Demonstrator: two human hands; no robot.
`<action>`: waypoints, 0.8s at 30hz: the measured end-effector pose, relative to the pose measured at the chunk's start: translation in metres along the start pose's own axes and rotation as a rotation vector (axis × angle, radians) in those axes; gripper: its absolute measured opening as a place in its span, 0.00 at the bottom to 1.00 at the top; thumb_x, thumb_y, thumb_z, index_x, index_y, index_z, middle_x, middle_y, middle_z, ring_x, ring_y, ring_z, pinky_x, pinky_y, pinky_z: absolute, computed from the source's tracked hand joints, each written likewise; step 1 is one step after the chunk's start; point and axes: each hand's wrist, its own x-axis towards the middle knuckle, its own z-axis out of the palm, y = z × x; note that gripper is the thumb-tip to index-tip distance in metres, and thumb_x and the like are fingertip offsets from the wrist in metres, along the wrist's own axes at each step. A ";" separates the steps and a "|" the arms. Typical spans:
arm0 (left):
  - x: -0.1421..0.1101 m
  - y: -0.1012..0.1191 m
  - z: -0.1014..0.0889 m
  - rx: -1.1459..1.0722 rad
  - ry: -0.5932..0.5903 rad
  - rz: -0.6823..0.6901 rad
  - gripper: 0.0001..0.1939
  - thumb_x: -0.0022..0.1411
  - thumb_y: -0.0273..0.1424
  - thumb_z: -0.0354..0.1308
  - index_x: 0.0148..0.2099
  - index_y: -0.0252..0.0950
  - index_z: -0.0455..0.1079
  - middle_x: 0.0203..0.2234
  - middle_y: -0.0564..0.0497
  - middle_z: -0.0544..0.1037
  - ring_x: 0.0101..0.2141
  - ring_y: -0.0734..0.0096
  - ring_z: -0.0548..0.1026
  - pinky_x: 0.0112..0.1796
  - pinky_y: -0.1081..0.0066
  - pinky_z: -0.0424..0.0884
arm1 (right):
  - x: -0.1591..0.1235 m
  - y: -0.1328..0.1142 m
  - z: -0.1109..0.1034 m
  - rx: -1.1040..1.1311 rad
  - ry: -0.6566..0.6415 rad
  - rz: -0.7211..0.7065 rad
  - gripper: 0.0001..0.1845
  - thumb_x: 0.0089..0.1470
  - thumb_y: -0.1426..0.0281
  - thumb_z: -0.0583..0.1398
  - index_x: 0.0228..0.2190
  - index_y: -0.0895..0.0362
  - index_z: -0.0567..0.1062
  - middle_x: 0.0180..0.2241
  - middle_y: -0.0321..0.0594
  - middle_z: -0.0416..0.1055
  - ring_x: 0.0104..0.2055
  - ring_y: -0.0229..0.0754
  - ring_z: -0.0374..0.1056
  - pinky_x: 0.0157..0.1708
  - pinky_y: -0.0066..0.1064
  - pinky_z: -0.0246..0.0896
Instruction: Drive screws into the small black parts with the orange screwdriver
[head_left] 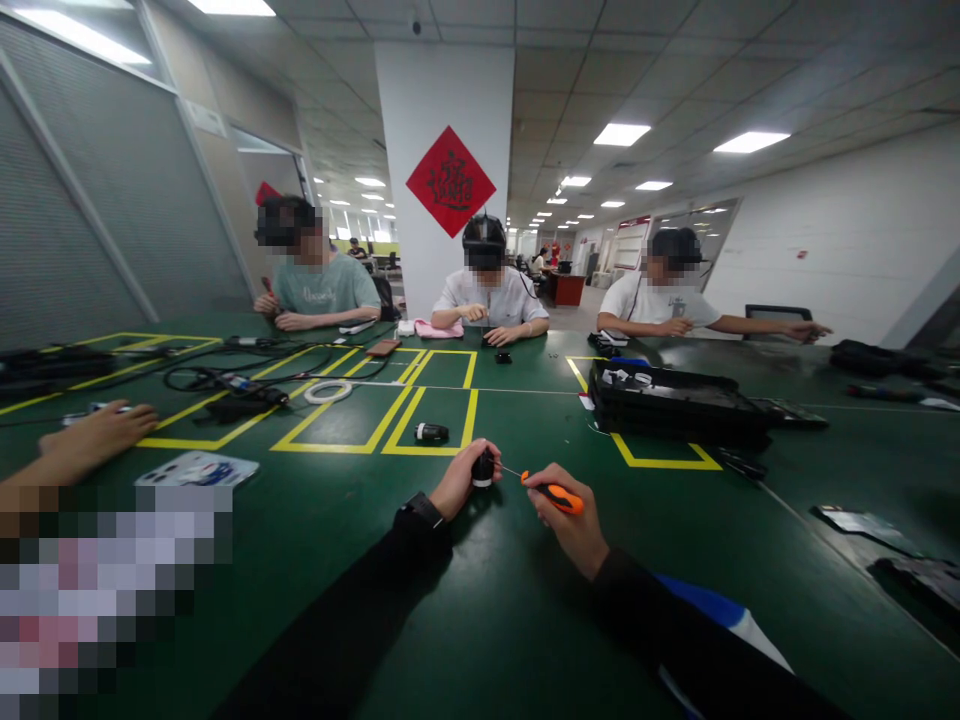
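**Screwdriver levelled at the small black part in your left hand**

Your left hand (463, 484) is closed around a small black part (482, 468) with a white band at its lower end, holding it just above or on the bench (517, 620); you cannot tell which from this angle. The part sits ahead of you, near the middle of the view. Your right hand (576, 522) grasps an orange-and-black screwdriver (564, 499) by the handle, its thin shaft pointing left toward the part. Whether the tip touches it is too small to tell. You wear a dark watch (421, 510) on your left wrist.

Beyond your left hand, a black cylinder (431, 432) with a white band lies on its side inside a rectangle of yellow tape (474, 405). Farther to the left is a coil of white cable (328, 391), with black cables around it. To your right stands a stack of black trays (675, 405) with small white pieces on top, and a blue-and-white item (709, 605) lies beside your right forearm.

At your left, another person's hand (112, 432) rests on the bench, near a pale, patterned flat item (199, 470). Three people sit across from you.
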 end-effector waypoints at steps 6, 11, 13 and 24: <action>0.003 -0.004 -0.002 0.051 0.009 -0.010 0.16 0.53 0.41 0.52 0.33 0.32 0.65 0.24 0.51 0.70 0.24 0.76 0.69 0.27 0.75 0.66 | 0.003 0.006 0.000 0.114 0.096 0.143 0.11 0.50 0.65 0.55 0.37 0.56 0.67 0.24 0.33 0.63 0.18 0.30 0.57 0.14 0.21 0.52; 0.001 -0.004 -0.003 0.082 -0.031 -0.025 0.16 0.55 0.41 0.50 0.34 0.32 0.65 0.24 0.51 0.70 0.23 0.77 0.70 0.25 0.76 0.64 | 0.001 0.009 -0.002 0.137 0.135 0.147 0.09 0.48 0.67 0.57 0.33 0.56 0.65 0.21 0.30 0.61 0.17 0.29 0.56 0.14 0.21 0.52; 0.000 -0.003 -0.002 0.085 -0.044 -0.017 0.16 0.55 0.41 0.49 0.35 0.32 0.65 0.24 0.51 0.70 0.23 0.77 0.70 0.24 0.77 0.63 | 0.000 0.008 -0.002 0.126 0.128 0.146 0.08 0.48 0.67 0.57 0.31 0.56 0.65 0.19 0.29 0.59 0.17 0.29 0.56 0.14 0.21 0.52; 0.001 -0.003 -0.003 0.045 0.000 -0.021 0.14 0.53 0.38 0.53 0.37 0.34 0.62 0.24 0.52 0.70 0.24 0.76 0.70 0.25 0.76 0.65 | 0.000 0.005 -0.002 0.103 0.123 0.141 0.07 0.49 0.67 0.57 0.31 0.57 0.64 0.18 0.29 0.60 0.17 0.30 0.56 0.15 0.21 0.52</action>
